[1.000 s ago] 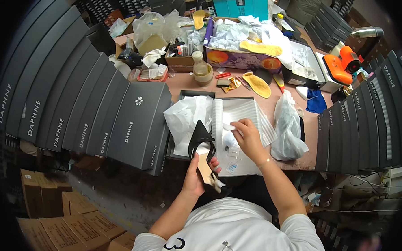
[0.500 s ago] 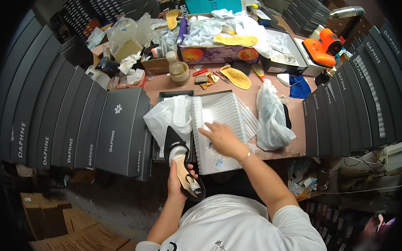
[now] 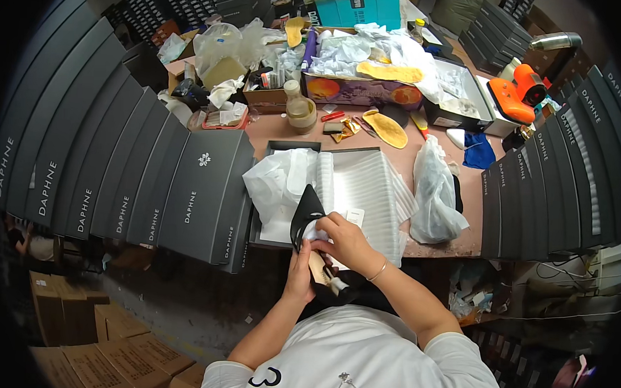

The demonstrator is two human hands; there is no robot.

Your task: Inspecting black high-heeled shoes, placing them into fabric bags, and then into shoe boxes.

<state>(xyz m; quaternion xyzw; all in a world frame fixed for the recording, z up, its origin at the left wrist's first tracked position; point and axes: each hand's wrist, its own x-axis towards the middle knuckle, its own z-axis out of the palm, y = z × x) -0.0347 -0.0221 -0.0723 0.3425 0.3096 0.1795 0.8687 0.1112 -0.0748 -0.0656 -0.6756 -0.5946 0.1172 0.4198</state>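
Observation:
A black pointed shoe (image 3: pixel 308 205) with a pale insole hangs over the table's near edge, toe pointing away from me. My left hand (image 3: pixel 297 275) grips it by the side at the middle. Over the shoe's opening, my right hand (image 3: pixel 348 244) pinches the white stuffing (image 3: pixel 314 231) behind the toe; its fingertips partly hide this. Beyond the shoe lies an open dark shoe box (image 3: pixel 256 228) with white tissue paper (image 3: pixel 280 179) spilling over it. Ribbed white foam sheeting (image 3: pixel 373 183) lies to its right, with a small white card (image 3: pixel 355 216) on it.
Stacked grey shoe boxes wall the left (image 3: pixel 203 203) and right (image 3: pixel 532 197) sides. A white plastic bag (image 3: pixel 436 199) sits right of the foam. Behind stand a glue bottle (image 3: pixel 301 110), yellow insoles (image 3: pixel 385 129), a paper-filled carton (image 3: pixel 363 92) and an orange device (image 3: pixel 510 99).
My right hand has come from the foam sheeting to the shoe and closed on its stuffing. My left hand still grips the shoe. The view has shifted slightly left.

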